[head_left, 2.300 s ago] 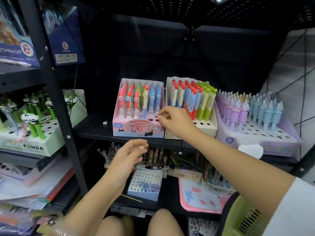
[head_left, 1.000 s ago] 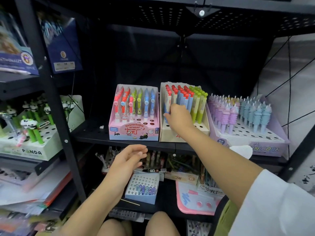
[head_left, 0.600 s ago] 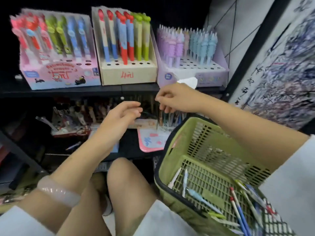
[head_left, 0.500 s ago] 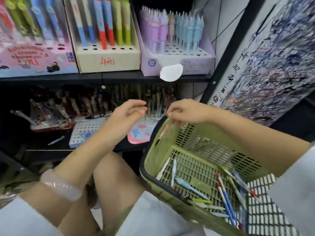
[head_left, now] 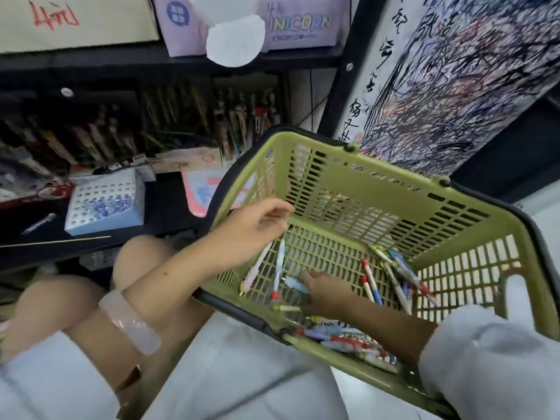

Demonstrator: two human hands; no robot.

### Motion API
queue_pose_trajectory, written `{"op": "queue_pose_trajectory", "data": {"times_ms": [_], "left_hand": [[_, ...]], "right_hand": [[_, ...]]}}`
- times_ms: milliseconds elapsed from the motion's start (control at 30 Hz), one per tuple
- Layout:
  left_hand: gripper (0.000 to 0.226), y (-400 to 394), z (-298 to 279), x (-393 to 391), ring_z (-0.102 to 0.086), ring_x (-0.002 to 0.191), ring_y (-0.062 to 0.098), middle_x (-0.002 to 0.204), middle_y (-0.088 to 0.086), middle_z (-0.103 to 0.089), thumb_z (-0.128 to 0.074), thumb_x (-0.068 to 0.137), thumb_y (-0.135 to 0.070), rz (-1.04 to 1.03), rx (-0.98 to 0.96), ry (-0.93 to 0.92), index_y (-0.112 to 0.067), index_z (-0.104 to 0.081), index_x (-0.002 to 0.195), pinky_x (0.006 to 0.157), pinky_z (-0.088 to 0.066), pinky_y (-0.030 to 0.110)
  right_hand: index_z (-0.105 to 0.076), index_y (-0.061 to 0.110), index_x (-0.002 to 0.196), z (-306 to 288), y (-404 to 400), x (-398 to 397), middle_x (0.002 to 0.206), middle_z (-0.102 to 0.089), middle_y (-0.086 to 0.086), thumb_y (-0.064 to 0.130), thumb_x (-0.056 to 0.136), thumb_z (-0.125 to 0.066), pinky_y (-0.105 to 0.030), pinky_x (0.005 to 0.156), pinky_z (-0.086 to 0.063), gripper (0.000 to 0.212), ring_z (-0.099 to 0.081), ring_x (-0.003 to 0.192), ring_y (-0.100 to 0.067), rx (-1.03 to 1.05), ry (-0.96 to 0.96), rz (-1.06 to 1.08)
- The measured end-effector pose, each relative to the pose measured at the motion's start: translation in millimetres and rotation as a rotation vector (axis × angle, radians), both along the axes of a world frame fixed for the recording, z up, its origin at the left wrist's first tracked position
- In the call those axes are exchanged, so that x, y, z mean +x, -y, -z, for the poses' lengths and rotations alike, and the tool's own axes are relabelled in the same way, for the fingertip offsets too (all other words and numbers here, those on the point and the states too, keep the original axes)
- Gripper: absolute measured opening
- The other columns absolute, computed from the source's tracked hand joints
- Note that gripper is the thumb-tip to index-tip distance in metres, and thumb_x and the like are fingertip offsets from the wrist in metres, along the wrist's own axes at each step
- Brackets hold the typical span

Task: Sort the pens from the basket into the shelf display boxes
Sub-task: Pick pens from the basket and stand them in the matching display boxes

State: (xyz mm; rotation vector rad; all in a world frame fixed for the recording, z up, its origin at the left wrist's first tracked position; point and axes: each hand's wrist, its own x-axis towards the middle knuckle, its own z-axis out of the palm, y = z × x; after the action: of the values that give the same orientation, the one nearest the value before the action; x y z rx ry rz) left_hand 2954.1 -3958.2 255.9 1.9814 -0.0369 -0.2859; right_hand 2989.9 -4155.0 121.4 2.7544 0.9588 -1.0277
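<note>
Pens (head_left: 394,281) scattered in basket (head_left: 385,189)

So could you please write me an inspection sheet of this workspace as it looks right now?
Surface: black lower shelf, crowded with stock.
Job's things: green basket tilted beside the knees; loose pens on its floor and along the near wall; a pink pen and a blue-white pen lie near the left wall.
Display boxes: unicorn box and beige box, fronts only in view.
Clutter: white holed tray, thin stick, white tag.
Grippers: left hand open over the basket rim; right hand down among the pens, grip unclear.
Cables: nothing seen.
Surroundings: scribbled test paper on the right.
</note>
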Motion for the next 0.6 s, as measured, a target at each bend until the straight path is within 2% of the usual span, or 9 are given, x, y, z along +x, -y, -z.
{"op": "queue_pose_trajectory", "data": {"times_ms": [100,200,267,333,367,433,533,600], "left_hand": [[0.024,1,2,2,-0.045,0.107,-0.014,0.113,-0.026,-0.050,-0.048,0.095,-0.021,0.033,0.019,0.000,-0.042,-0.049,0.107,0.089,-0.037,0.006],[0.023,0,3,2,-0.044,0.103,-0.020,0.112,-0.027,-0.051,-0.048,0.095,-0.021,0.026,0.023,-0.010,-0.040,-0.050,0.108,0.083,-0.037,0.000],[0.023,-1,3,1,-0.046,0.105,-0.017,0.113,-0.024,-0.054,-0.048,0.095,-0.020,0.015,0.016,-0.011,-0.038,-0.052,0.109,0.086,-0.037,0.002],[0.023,-1,2,0,-0.048,0.109,-0.010,0.116,-0.019,-0.055,-0.047,0.095,-0.020,0.008,0.019,-0.013,-0.035,-0.053,0.111,0.092,-0.036,0.008],[0.023,-1,1,0,-0.048,0.111,-0.007,0.118,-0.017,-0.055,-0.047,0.095,-0.020,0.004,0.028,-0.014,-0.034,-0.053,0.113,0.094,-0.035,0.012],[0.024,-1,0,-1,-0.048,0.113,-0.004,0.120,-0.016,-0.056,-0.047,0.095,-0.021,-0.006,0.037,-0.018,-0.033,-0.053,0.115,0.097,-0.036,0.017],[0.024,-1,0,-1,-0.049,0.114,-0.003,0.120,-0.015,-0.056,-0.047,0.095,-0.020,-0.022,0.024,-0.023,-0.032,-0.053,0.115,0.098,-0.036,0.018],[0.025,0,0,-1,-0.049,0.114,-0.002,0.121,-0.013,-0.056,-0.047,0.095,-0.018,-0.023,0.023,-0.023,-0.030,-0.054,0.117,0.096,-0.036,0.015]], "right_hand": [[-0.039,0.008,0.129,6,1,-5,0.122,-0.050,-0.017,0.029,0.087,-0.059,-0.028,0.069,-0.029,0.051,-0.052,0.107,-0.030,0.111,-0.038,-0.091],[-0.043,0.006,0.128,2,11,-4,0.122,-0.052,-0.017,0.020,0.087,-0.058,-0.027,0.074,-0.032,0.045,-0.051,0.107,-0.028,0.175,-0.238,-0.198],[-0.043,0.005,0.129,-5,20,3,0.122,-0.048,-0.016,0.014,0.087,-0.059,-0.027,0.079,-0.036,0.046,-0.048,0.108,-0.027,0.164,-0.365,-0.220],[-0.034,0.008,0.137,-10,30,10,0.134,-0.040,-0.012,0.016,0.085,-0.064,-0.033,0.094,-0.038,0.060,-0.041,0.120,-0.025,0.072,-0.456,-0.248],[-0.026,0.012,0.144,-10,36,12,0.143,-0.032,-0.008,0.020,0.084,-0.066,-0.033,0.103,-0.034,0.073,-0.033,0.128,-0.023,-0.009,-0.467,-0.286],[-0.010,0.018,0.149,-10,48,9,0.152,-0.018,-0.002,0.027,0.082,-0.067,-0.032,0.109,-0.025,0.088,-0.021,0.137,-0.020,-0.109,-0.400,-0.381],[-0.013,0.017,0.148,-4,57,-9,0.142,-0.028,-0.007,0.032,0.082,-0.064,-0.036,0.100,-0.036,0.085,-0.031,0.126,-0.026,0.012,-0.166,-0.482],[-0.013,0.017,0.148,-1,59,-14,0.140,-0.029,-0.008,0.032,0.080,-0.063,-0.039,0.098,-0.038,0.086,-0.032,0.123,-0.027,0.057,-0.111,-0.490]]}}
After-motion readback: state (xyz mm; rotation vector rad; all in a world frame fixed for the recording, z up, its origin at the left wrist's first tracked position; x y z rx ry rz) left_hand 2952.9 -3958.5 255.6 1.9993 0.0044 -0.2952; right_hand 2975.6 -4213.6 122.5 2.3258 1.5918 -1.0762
